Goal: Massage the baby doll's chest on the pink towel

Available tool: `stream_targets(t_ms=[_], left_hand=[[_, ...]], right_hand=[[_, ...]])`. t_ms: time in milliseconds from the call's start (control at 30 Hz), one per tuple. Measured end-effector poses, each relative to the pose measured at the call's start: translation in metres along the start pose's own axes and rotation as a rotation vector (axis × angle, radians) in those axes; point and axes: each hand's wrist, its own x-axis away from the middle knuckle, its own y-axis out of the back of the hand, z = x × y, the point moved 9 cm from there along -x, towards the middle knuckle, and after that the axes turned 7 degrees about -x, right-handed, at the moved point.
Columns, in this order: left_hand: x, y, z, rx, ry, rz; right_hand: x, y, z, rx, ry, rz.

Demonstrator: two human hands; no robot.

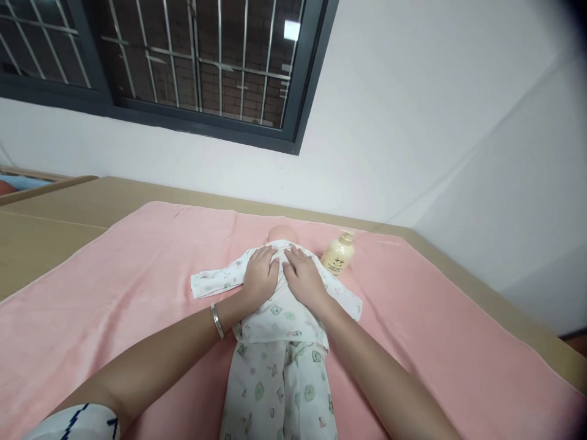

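Left hand (261, 276) lies flat on the doll (284, 321), upper left, fingers open, gripping nothing. Doll's on a pink blanket (413, 305). Right hand (305, 275) is just as open, flat on its upper right. Right beside the doll: 1 yellowish pump bottle (338, 253), can't tell how full.

On the counter (68, 201) lies a blanket (156, 256); on that, a doll (285, 318), head (283, 233) toward twelve o'clock, legs (259, 385) toward six. The left hand (262, 276) and right hand (306, 278) rest on its torso (285, 308). A bottle (338, 253) sits at two o'clock from them; a window (192, 67) lies behind, at eleven.
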Motion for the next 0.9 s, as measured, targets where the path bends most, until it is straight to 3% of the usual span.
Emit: stream_targets(t_ms=[167,367,567,667,733,833,900], left_hand=[[-0.001,-0.003,0.0,-0.041,0.0,0.034],[-0.007,-0.011,0.002,-0.159,0.009,0.132],[0.0,-0.012,-0.008,-0.24,0.022,0.234],[0.009,-0.012,-0.025,-0.226,0.017,0.3],[0.008,-0.011,-0.044,-0.124,-0.003,0.305],[-0.01,-0.014,-0.071,0.184,0.019,0.272],[-0.03,-0.027,-0.082,0.46,0.136,0.298]], right_hand=[[0.0,0.014,0.002,0.002,0.011,-0.123],[-0.003,-0.01,-0.01,0.055,-0.008,0.072],[-0.007,0.001,-0.018,0.035,0.032,0.077],[-0.01,0.021,-0.026,0.061,-0.024,0.005],[-0.012,0.046,-0.028,0.068,-0.056,-0.092],[-0.01,0.093,-0.025,0.025,-0.028,-0.27],[-0.008,0.12,-0.028,-0.001,-0.017,-0.367]])
